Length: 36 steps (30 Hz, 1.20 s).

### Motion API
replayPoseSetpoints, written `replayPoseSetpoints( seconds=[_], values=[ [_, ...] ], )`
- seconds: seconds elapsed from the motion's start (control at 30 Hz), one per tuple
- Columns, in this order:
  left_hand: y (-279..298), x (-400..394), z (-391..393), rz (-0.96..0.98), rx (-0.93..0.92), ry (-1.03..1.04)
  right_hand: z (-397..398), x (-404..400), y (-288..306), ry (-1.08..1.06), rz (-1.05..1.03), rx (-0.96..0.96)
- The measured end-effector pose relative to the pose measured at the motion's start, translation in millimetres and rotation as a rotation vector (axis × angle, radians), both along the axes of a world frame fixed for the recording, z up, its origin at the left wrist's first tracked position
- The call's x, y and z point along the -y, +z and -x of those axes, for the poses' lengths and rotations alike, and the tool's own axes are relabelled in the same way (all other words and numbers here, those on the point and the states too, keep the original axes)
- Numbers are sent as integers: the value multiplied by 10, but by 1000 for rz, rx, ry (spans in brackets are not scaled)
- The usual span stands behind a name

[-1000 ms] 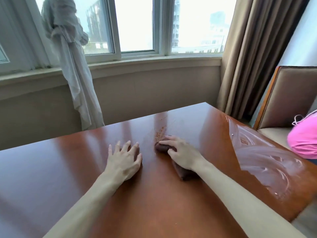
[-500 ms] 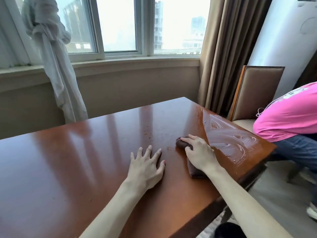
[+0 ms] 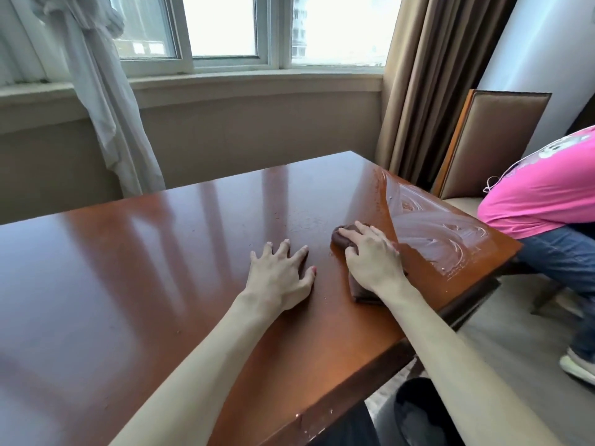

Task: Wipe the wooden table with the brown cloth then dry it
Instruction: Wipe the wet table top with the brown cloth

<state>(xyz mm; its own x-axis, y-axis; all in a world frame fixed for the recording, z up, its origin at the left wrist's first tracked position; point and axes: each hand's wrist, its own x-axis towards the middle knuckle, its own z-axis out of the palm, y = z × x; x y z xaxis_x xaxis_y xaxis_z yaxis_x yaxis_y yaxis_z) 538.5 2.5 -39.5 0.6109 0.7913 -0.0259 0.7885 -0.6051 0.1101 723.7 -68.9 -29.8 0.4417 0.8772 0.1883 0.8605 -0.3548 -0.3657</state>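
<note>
1. Pressing down on the brown cloth (image 3: 346, 241), the right hand (image 3: 373, 260) lies right of centre in the frame, its fingers stretched flat over the fabric and not curled round it.
2. The cloth is bunched under that hand; a dark fold shows ahead of the fingertips and another end shows behind the wrist, towards the lower right.
3. The left hand (image 3: 280, 275) rests just beside it at the centre of the frame, palm down on the wooden table (image 3: 145, 268), fingers spread apart and holding nothing.
4. The two hands are near each other but do not touch.
5. The table fills the lower and left parts of the frame, its glossy top reflecting the window light in pale streaks.
6. To the right of the cloth, near the table's far right corner, a wet smeared patch (image 3: 434, 230) shows curved wipe marks.
7. Small specks lie on the surface ahead of the cloth.
8. At the right edge of the frame, a person in a pink shirt (image 3: 541, 194) and jeans sits on a padded chair (image 3: 492, 140).
9. Brown curtains (image 3: 434, 75) hang in the upper right, and a white cloth (image 3: 103, 101) hangs in the upper left before the window (image 3: 225, 27).
</note>
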Motion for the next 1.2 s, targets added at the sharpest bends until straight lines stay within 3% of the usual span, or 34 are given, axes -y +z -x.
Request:
replayPoseSetpoints(
  seconds=[0.17, 0.37, 0.53, 0.73, 0.9, 1.07, 1.2],
  values=[
    [-42, -30, 21, -30, 23, -3, 74, 402, 10, 297, -38, -154],
    [-11, -75, 21, -38, 4, -21, 40, 172, 93, 124, -14, -91],
    [48, -25, -85, 39, -59, -9, -71, 513, 15, 341, 12, -152],
    [28, 20, -354, 23, 82, -78, -399, 74, 139, -62, -39, -112],
    [-124, 35, -404, 4, 64, -72, -395, 414, -83, 55, -83, -126],
    [-51, 0, -439, 20, 47, -80, -745, -80, 125, -170, -62, -102],
    [24, -77, -466, 27, 85, -67, -559, 30, -94, -121, -82, -41]
  ],
)
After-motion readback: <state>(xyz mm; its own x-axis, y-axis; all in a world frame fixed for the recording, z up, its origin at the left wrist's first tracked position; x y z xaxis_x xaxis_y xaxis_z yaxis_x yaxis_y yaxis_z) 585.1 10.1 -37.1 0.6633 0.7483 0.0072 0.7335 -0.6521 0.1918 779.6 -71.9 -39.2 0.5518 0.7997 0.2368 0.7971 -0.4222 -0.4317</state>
